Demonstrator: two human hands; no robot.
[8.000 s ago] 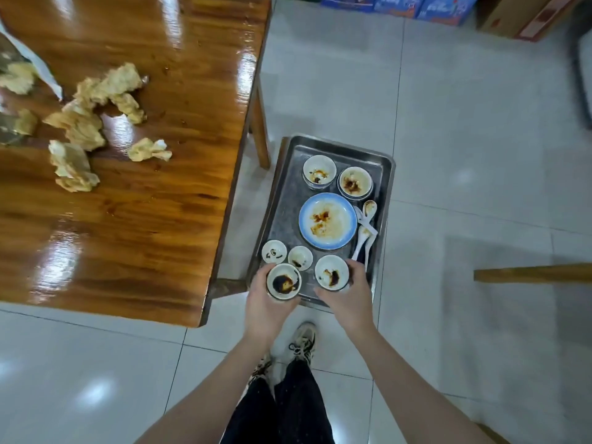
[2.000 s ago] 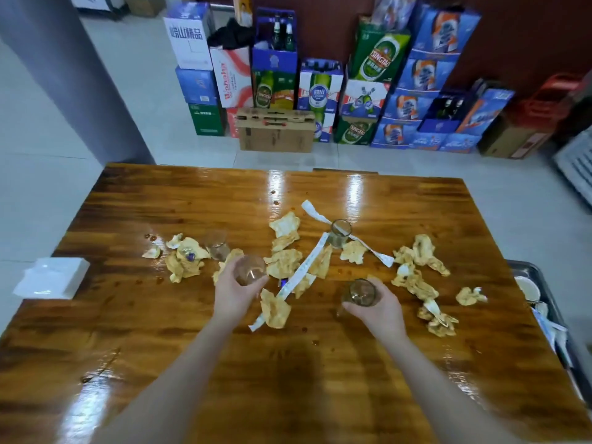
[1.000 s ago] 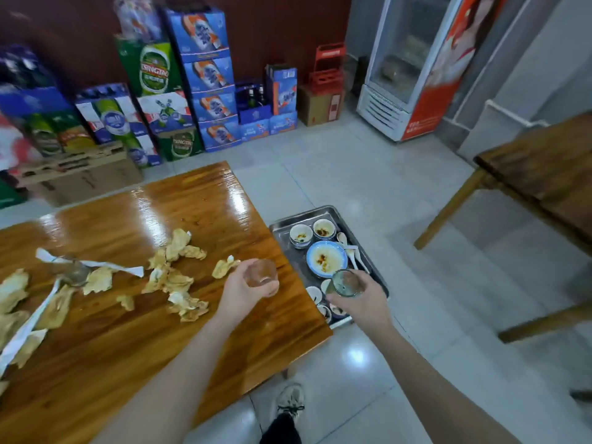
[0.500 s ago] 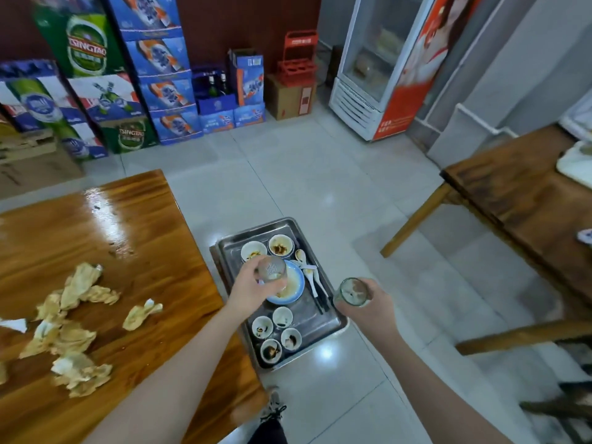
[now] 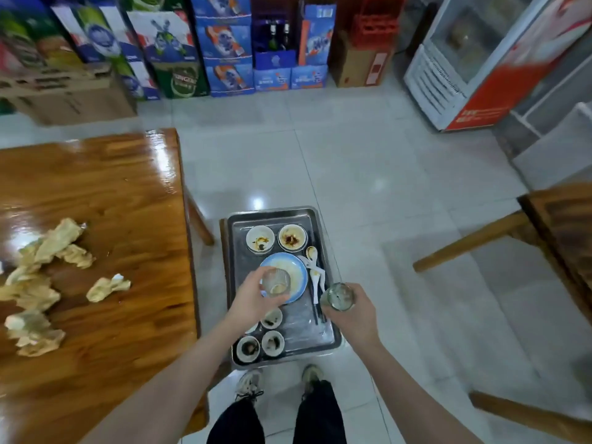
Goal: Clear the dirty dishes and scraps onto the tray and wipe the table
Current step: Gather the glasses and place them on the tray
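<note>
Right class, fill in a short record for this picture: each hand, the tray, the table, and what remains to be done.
left hand: holds a glass above the blue plate
right hand: holds a second glass by the tray's right edge
tray: beside the table; two bowls at the far end, blue plate in the middle, spoons to its right, small dishes at the near end
table: crumpled paper scraps lie on it
to do: set both glasses down, clear scraps, wipe

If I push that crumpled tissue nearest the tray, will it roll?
Probably not: the crumpled tissue looks lumpy and thin, so likely light and squashy. On the glossy table it should slide easily.
</note>
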